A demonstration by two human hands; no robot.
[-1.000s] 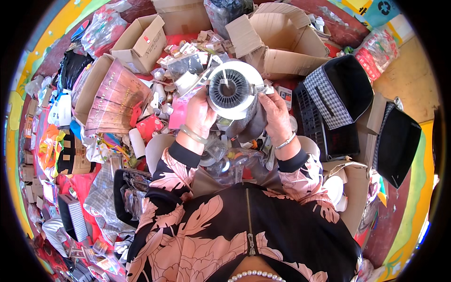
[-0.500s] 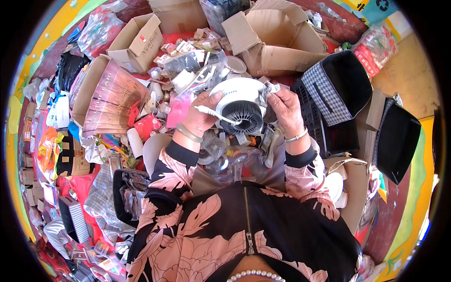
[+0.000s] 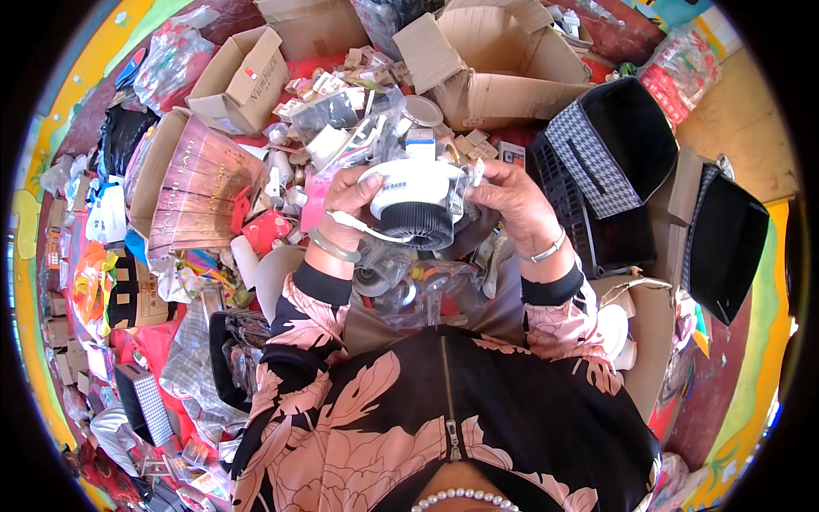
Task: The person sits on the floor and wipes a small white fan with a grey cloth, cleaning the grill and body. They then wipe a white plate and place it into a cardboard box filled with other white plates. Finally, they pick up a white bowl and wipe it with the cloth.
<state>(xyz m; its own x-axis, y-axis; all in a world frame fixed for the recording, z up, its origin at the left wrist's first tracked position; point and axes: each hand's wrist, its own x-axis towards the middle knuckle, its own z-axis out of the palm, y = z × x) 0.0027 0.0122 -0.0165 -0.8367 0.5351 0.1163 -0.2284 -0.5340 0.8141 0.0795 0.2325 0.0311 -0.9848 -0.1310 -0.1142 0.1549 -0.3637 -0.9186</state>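
An LED downlight (image 3: 415, 181) with a white round body and a black finned heat sink is held up in front of my chest. My left hand (image 3: 348, 198) grips its left rim, thumb on the white part. A white cable (image 3: 363, 225) runs from near my left fingers to the underside of the black fins. My right hand (image 3: 512, 200) is closed at the light's right edge, fingers pinching a small clear piece (image 3: 466, 181) there; whether it is a clip or plastic wrap I cannot tell. Below, clear plastic packaging (image 3: 418, 290) lies between my knees.
Beyond my hands lies a pile of small boxes and white fittings (image 3: 328, 141). Open cardboard boxes (image 3: 525, 98) stand behind it. Houndstooth-patterned black bins (image 3: 606, 162) and a dark crate are at the right. A pink fluted box (image 3: 200, 183) and mixed bags crowd the left.
The downlight has tilted, so its fins now show more from the side, and it has shifted slightly left. My right hand has moved slightly left with it; both hands keep their hold.
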